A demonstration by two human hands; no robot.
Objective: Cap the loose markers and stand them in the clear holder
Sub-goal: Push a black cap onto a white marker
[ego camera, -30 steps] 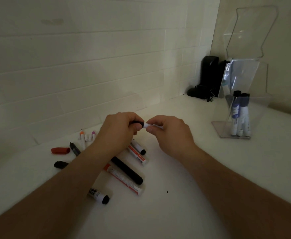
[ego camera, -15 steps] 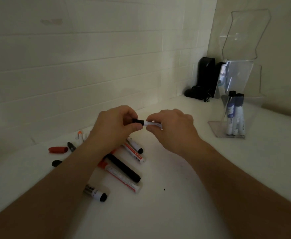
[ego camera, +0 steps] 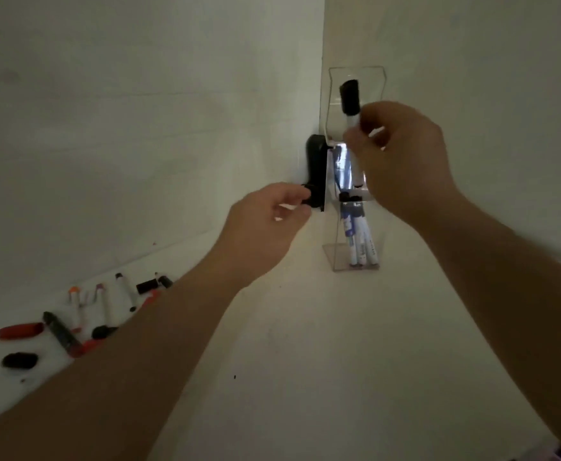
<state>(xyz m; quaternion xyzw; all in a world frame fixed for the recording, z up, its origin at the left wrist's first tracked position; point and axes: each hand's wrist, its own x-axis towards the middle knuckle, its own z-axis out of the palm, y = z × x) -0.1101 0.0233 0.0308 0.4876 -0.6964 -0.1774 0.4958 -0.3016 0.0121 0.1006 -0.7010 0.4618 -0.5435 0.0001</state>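
My right hand (ego camera: 402, 161) pinches a white marker (ego camera: 354, 123) with a black cap on top. It holds the marker upright over the clear holder (ego camera: 334, 257), lower end just above the opening. Inside the holder stand three capped white-and-blue markers (ego camera: 359, 241). My left hand (ego camera: 262, 224) hovers left of the holder with fingers loosely curled and nothing visibly in them. On the white surface at the far left lie several loose markers (ego camera: 61, 332), a red cap (ego camera: 19, 330) and a black cap (ego camera: 19, 360); my left forearm hides some of them.
A black device (ego camera: 315, 171) stands in the wall corner right behind my left hand's fingers and against the holder's left side. The holder's tall clear back (ego camera: 375, 78) rises behind the held marker. White walls close off the left and back.
The cap went onto the marker between both hands. My right hand then carried the marker up and right to above the holder. My left hand let go and drifted right; the view turned toward the corner.
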